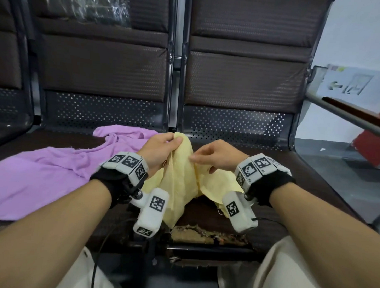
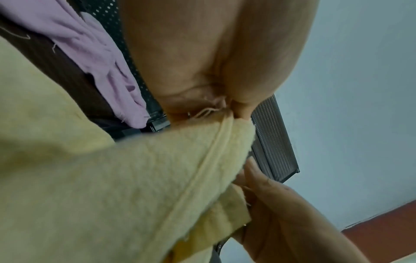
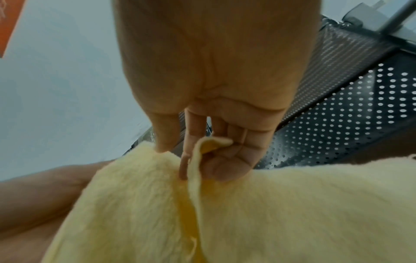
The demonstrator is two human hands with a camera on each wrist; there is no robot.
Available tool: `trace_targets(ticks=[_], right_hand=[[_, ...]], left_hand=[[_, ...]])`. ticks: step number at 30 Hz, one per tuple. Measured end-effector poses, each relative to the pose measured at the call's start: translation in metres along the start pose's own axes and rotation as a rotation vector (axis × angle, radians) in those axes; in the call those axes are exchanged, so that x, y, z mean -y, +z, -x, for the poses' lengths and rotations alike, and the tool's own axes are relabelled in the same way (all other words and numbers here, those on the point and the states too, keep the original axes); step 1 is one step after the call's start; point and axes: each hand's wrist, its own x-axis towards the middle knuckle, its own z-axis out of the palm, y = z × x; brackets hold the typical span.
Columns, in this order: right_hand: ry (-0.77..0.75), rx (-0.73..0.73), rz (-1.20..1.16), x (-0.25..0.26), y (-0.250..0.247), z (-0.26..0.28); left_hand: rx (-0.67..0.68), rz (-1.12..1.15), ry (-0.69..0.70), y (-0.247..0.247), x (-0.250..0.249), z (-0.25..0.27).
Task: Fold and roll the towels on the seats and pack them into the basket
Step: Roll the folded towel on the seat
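A pale yellow towel [image 1: 181, 178] hangs bunched above the dark brown seat [image 1: 291, 190], lifted by both hands. My left hand [image 1: 163, 146] pinches its top corner, thumb on the cloth. My right hand [image 1: 214, 157] pinches a fold of the yellow towel [image 3: 247, 213] just to the right, with an edge caught between its curled fingers [image 3: 225, 160]. In the left wrist view the yellow towel [image 2: 112, 195] fills the lower left and the left hand [image 2: 223, 106] nips its hem. A purple towel [image 1: 54, 167] lies spread and crumpled on the left seat. No basket is in view.
Perforated metal seat backs [image 1: 228, 128] rise behind the towels. The seat's front edge is torn, with padding showing [image 1: 203, 232]. A metal armrest rail [image 1: 347, 115] runs at the right. My knees in light trousers [image 1: 288, 272] sit close below.
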Motion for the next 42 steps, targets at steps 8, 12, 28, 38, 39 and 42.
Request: trace_targets(ticks=[8,12,28,38,39,42], right_hand=[[-0.039,-0.04,-0.09,0.001,0.01,-0.013],[-0.001,-0.258,-0.325,-0.001,-0.002,-0.016],[-0.098,-0.441,-0.631,0.008,-0.022,0.007],[-0.297,-0.432,-0.448,0.033,-0.028,0.018],[-0.293,-0.482,-0.361,0.031,-0.028,0.018],[-0.285,-0.578,-0.193,0.027,-0.025,0.017]], left_hand=[[0.04,0.144,-0.034,-0.008,0.004,-0.015],[0.097,0.172,-0.04,-0.008,0.01,-0.021],[-0.363,0.036,0.205,0.007,-0.027,-0.012],[-0.164,0.472,0.065,0.003,-0.061,0.007],[-0.124,0.499,0.056,0.002,-0.062,0.007],[-0.054,0.405,0.097,-0.005,-0.064,0.011]])
